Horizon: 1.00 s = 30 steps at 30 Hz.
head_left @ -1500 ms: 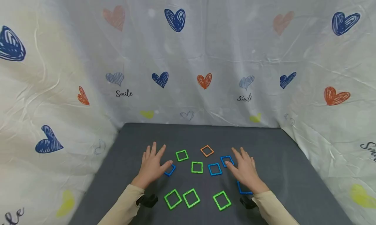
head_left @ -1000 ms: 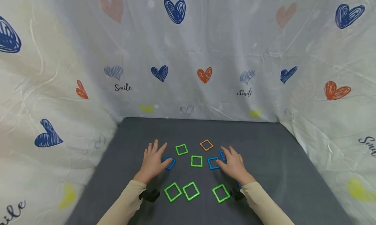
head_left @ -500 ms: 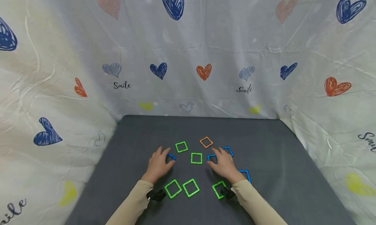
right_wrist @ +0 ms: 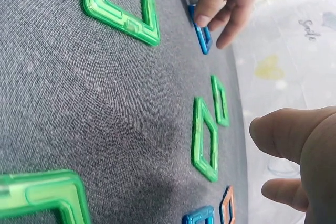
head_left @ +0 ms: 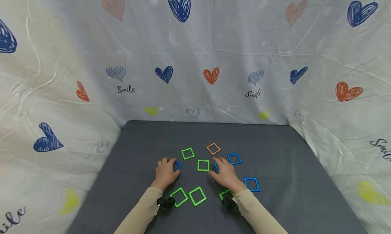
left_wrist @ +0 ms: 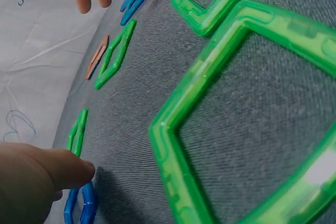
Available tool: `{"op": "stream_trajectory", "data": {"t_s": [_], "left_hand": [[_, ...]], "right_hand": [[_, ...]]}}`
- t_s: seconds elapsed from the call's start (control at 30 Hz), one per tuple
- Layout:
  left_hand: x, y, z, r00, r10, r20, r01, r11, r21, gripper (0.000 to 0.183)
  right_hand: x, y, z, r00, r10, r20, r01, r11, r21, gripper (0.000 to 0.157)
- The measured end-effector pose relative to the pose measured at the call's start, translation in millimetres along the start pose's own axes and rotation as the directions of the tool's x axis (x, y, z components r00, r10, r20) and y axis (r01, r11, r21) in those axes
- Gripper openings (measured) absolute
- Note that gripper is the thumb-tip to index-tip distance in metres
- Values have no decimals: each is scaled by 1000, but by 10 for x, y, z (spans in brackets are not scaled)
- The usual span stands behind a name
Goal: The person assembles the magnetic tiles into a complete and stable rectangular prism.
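In the head view, my left hand point(head_left: 165, 174) is lowered over a blue magnetic tile point(head_left: 179, 165), a hollow square, its thumb and fingers spread on either side of it. The right wrist view shows the left thumb point(right_wrist: 205, 18) at that tile's edge; whether it touches cannot be told. My right hand point(head_left: 225, 174) hovers over another blue tile point(head_left: 216, 167), which it mostly covers, with thumb and fingers apart and nothing between them. A green tile point(head_left: 203, 170) lies between both hands.
Beyond the hands lie a green tile point(head_left: 189, 158), an orange tile point(head_left: 217, 151) and a blue tile point(head_left: 236, 163). Another blue tile point(head_left: 258, 184) is beside my right wrist. Nearer are green tiles point(head_left: 201, 202), one partly under the right wrist camera point(head_left: 228, 203). A printed curtain point(head_left: 195, 40) borders the table point(head_left: 275, 145).
My right hand has moved left, from near the outer blue tiles to over the inner one. The left hand has drawn in slightly rightward, its fingers less spread, around its blue tile.
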<state>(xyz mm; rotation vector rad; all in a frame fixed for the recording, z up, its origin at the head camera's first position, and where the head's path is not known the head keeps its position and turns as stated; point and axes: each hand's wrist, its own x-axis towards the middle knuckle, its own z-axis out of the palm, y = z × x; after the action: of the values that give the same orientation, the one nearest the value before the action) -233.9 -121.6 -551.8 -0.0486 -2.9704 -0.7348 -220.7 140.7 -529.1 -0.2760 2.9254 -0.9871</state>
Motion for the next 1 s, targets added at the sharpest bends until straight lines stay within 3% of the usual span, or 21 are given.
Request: {"op": "stream_trajectory", "data": {"t_s": [0.47, 1.0], "left_hand": [[-78, 105, 130, 990, 144, -8, -143, 988, 58, 33], [-111, 79, 200, 970, 242, -7, -242, 970, 5, 36]], "right_hand": [[-11, -34, 54, 1000, -19, 17, 18, 1000, 23, 61], [29, -105, 54, 1000, -25, -1, 25, 1000, -9, 59]]}}
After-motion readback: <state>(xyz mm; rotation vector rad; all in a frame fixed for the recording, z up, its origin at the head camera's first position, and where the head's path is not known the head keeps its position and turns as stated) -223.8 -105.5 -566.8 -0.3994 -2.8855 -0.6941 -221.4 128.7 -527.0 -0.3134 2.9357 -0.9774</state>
